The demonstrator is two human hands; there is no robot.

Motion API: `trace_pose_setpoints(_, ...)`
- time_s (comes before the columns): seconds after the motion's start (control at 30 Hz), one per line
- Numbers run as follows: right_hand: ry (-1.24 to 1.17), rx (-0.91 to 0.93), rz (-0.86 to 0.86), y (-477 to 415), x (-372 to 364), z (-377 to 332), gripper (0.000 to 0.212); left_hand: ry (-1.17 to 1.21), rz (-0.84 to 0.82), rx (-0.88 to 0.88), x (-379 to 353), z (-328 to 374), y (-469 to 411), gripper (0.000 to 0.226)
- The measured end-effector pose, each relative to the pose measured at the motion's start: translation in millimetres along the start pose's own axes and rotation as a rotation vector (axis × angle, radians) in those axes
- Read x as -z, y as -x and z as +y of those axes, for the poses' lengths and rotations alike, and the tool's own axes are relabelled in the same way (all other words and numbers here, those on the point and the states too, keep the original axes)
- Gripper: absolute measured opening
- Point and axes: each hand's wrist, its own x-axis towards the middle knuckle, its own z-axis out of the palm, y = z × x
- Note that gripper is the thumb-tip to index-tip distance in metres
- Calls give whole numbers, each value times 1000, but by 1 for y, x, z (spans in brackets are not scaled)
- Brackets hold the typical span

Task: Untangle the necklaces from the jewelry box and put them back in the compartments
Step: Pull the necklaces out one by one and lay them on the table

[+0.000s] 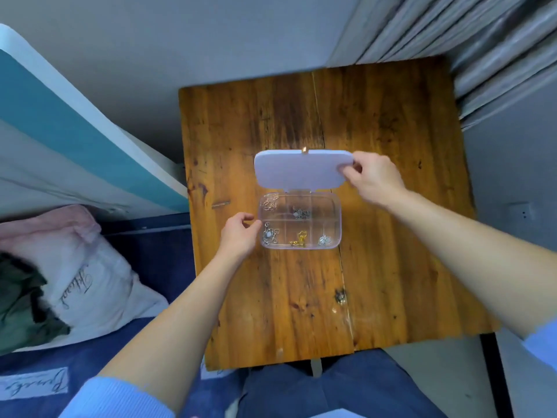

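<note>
A clear plastic jewelry box (338, 219) with several compartments sits in the middle of the wooden table (391, 236). Its pale lilac lid (298, 170) stands open, hinged at the far side, with a small gold clasp on its far edge. My right hand (372, 176) pinches the lid's right corner. My left hand (239, 233) touches the box's left wall. Small bunched necklaces lie in separate compartments: a rose-gold one (269, 203), a silver one (300, 212), another silver one (269, 235), a gold one (300, 238) and a silver one (324, 239).
A bed with a blue cover (144, 257), a white pillow (87, 285) and pink and green cloth lies to the left of the table. Grey curtains (482, 46) hang at the far right. My blue-clad lap (346, 390) is at the table's near edge.
</note>
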Motion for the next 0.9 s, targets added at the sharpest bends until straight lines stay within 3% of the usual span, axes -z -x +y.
trace_pose_setpoints(0.33,-244,-272,-63,-67,-42,4,24,247,-141,134,-23,-44,-6,19)
trace_pose_setpoints(0.4,-226,-279,-73,-67,-50,7,16,328,-164,142,-24,-46,-8,17)
trace_pose_setpoints(0.47,-147,-274,-83,-63,-54,10,24,354,-165,143,-25,-48,-9,17)
trace_pose_setpoints(0.57,80,-181,26,-44,-49,9,43,336,-158,140,-26,-50,-10,18)
trace_pose_setpoints(0.63,111,-8,82,-19,-46,2,38,305,-163,134,-26,-49,-10,19)
trace_pose_setpoints(0.7,62,174,-16,11,-53,-8,26,281,-172,130,-25,-47,-10,19)
trace_pose_setpoints(0.77,84,277,-230,41,-66,-19,19,273,-177,128,-24,-46,-10,18)
trace_pose_setpoints(0.9,312,339,-429,64,-95,-30,28,255,-171,106,-25,-45,-9,16)
